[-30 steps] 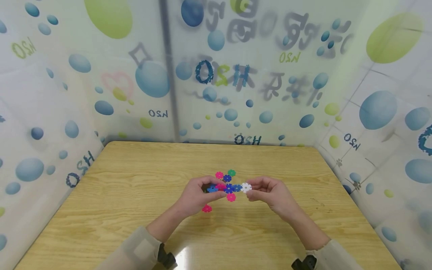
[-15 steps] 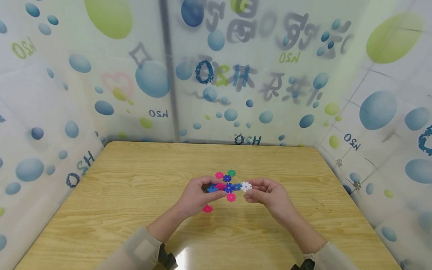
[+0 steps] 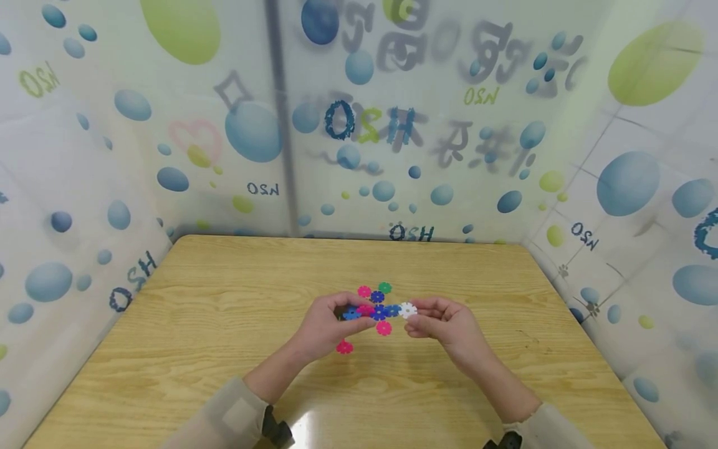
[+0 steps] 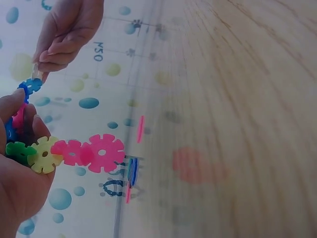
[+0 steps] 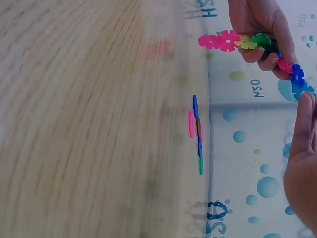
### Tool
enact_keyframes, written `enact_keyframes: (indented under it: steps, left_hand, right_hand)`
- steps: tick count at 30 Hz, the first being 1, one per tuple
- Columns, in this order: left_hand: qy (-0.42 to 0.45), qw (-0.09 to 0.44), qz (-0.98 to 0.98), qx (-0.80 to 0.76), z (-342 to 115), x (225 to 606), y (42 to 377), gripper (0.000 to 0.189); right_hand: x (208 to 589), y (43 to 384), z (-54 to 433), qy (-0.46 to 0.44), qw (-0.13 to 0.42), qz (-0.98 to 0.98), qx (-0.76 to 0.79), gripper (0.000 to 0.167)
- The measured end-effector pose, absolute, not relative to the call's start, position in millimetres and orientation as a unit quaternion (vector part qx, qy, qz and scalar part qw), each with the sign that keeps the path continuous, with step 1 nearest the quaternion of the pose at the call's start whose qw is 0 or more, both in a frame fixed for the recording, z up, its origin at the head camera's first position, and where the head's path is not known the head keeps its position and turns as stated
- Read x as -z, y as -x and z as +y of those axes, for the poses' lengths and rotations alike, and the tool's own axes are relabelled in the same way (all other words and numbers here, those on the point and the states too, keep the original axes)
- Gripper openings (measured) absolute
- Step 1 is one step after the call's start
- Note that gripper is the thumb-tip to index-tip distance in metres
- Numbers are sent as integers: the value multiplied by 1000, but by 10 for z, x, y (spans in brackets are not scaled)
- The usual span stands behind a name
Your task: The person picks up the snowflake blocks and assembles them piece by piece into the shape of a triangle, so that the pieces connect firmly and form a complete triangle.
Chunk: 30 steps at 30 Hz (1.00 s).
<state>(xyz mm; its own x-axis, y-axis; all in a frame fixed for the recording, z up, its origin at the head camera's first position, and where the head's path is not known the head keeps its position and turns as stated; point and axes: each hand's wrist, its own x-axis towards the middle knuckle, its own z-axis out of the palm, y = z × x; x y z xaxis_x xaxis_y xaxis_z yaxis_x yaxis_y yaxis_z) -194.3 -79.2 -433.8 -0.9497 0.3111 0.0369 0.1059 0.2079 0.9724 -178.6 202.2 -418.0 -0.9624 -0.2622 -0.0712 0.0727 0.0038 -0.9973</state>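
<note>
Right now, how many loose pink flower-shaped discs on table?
2: far pink disc, above multicoloured chain in head view; near pink disc, below it. Left hand may hide more.

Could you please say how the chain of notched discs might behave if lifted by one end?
The chain is probably light, its discs looking thin. It may be fairly stiff, as the discs overlap, but could separate where they merely slot together.

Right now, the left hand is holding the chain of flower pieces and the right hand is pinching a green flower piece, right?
Not quite: the right hand is pinching a white flower piece, not a green one, as the head view shows. The left hand is indeed holding the chain of flower pieces.
</note>
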Motion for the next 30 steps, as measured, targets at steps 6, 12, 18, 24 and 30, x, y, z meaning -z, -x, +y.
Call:
enact_keyframes:
  steps: [6, 12, 18, 24, 30]
  left_hand:
    - [-132, 75, 778, -610, -791, 4327, 1944, 27]
    - [-133, 77, 778, -609, -799, 4321, 1945, 25]
    - [-137, 84, 771, -617, -800, 4311, 1943, 25]
    - [-130, 84, 763, -628, -800, 4310, 1954, 25]
    - [-128, 84, 763, -628, -787, 4272, 1963, 28]
  right_hand:
    - [4177, 1787, 2024, 75, 117, 704, 697, 44]
    - [4181, 1786, 2023, 80, 115, 706, 694, 43]
    - [4174, 1793, 2023, 73, 123, 697, 702, 43]
    - [4162, 1788, 2012, 74, 125, 701, 699, 44]
    - [4151, 1776, 1993, 74, 114, 692, 709, 45]
